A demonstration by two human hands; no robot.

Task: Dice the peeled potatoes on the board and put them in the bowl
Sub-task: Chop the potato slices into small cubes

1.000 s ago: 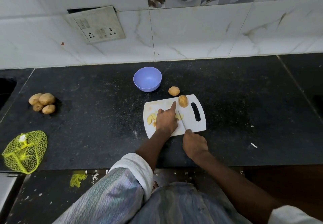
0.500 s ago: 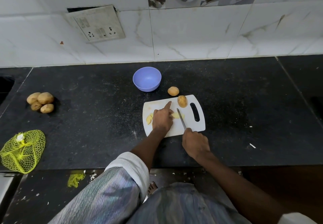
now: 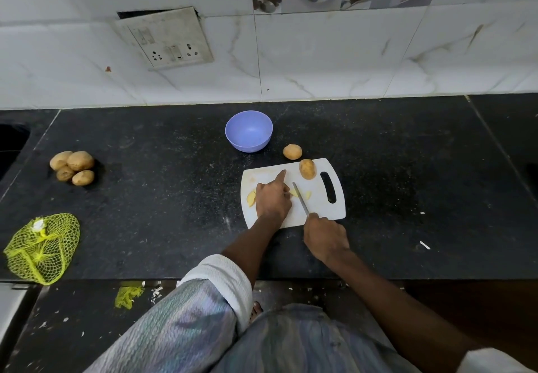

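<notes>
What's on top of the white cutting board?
On the cutting board lie a whole potato, pale potato slices, the knife blade and the left hand. Whatever lies beneath that hand is covered, so it cannot be seen.

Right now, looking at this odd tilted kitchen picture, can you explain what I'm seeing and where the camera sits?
The camera is worn on a person's head, looking down at their own two hands. The left hand rests on potato slices on a white board. The right hand grips a knife. One whole potato lies on the board, another just beyond it. An empty bowl waits behind. Far left: four potatoes and a yellow net bag.
</notes>
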